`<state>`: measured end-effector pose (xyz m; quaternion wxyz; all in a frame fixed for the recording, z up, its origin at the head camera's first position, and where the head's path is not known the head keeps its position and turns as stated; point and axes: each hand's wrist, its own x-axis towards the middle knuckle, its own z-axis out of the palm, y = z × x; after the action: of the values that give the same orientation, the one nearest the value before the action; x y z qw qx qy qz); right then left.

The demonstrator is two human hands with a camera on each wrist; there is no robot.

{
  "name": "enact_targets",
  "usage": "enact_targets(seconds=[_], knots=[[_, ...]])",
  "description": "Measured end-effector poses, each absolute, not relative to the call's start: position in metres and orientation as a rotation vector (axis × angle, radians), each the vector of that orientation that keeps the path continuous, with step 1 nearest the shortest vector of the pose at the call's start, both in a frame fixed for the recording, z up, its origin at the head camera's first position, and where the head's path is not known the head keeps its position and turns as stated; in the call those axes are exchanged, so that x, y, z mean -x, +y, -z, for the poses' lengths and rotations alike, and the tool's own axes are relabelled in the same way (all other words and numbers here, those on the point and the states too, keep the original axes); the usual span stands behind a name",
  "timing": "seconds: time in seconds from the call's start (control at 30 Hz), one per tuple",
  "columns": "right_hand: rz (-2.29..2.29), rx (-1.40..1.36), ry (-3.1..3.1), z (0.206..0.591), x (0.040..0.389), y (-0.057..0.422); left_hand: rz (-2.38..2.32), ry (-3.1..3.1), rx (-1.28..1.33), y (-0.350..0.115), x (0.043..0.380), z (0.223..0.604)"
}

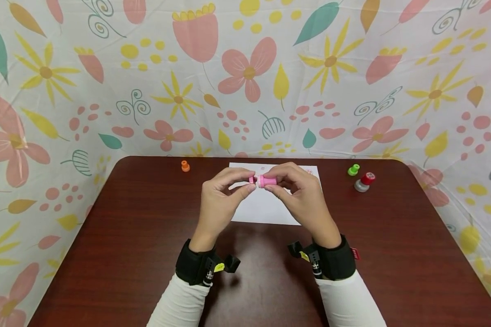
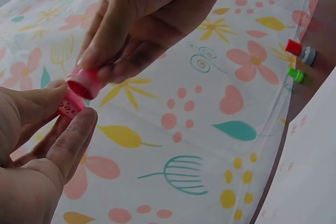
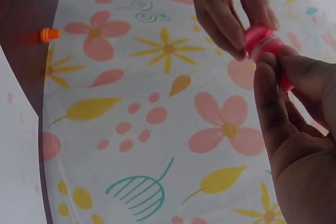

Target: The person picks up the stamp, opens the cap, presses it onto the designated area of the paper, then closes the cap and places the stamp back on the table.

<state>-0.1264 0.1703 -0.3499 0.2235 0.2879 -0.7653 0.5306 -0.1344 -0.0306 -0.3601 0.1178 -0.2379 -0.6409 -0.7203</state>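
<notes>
the small pink stamp body (image 1: 268, 181) is between the thumb and fingers of the right hand (image 1: 303, 193), and the left hand (image 1: 225, 195) pinches a pink cap (image 1: 251, 180) just beside its pale end. so both hands are closed on small pieces, raised off the tabletop (image 1: 139, 236), and in the head view they appear over the white paper (image 1: 266, 209). from these pictures i cannot tell if cap and body touch at the rim.

the body looks like hard, glossy plastic, so i judge it to be light and stiff, not easy to crush, but a little slippery under dry fingertips. its waist is narrower than the pale end, and this seems the best place for the right thumb and fingers. the cap is short and gives little surface, therefore it is better to take it by its side wall, with a gentle pinch. the pale end may carry ink, so i would keep fingers away from it.

an orange stamp (image 1: 185, 166) stands to the left, a green stamp (image 1: 353, 170) and a red-and-grey stamp (image 1: 365, 182) to the right
</notes>
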Motion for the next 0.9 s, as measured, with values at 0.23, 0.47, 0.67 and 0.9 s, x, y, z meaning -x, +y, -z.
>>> enact_targets(seconds=[0.23, 0.47, 0.67, 0.9], knots=[[-1.399, -0.751, -2.158, 0.350, 0.129, 0.174, 2.003, -1.882, 0.689, -0.041, 0.137, 0.357], [-1.300, -0.723, -2.186, 0.354, 0.132, 0.174, 1.937, -1.883, 0.684, -0.047, 0.138, 0.356], [-1.141, -0.685, -2.234, 0.360, 0.137, 0.174, 1.935, -1.870, 0.683, -0.049, 0.138, 0.355], [-1.009, -0.648, -2.308, 0.373, 0.147, 0.175, 1.947, -1.866, 0.682, -0.051, 0.138, 0.354]])
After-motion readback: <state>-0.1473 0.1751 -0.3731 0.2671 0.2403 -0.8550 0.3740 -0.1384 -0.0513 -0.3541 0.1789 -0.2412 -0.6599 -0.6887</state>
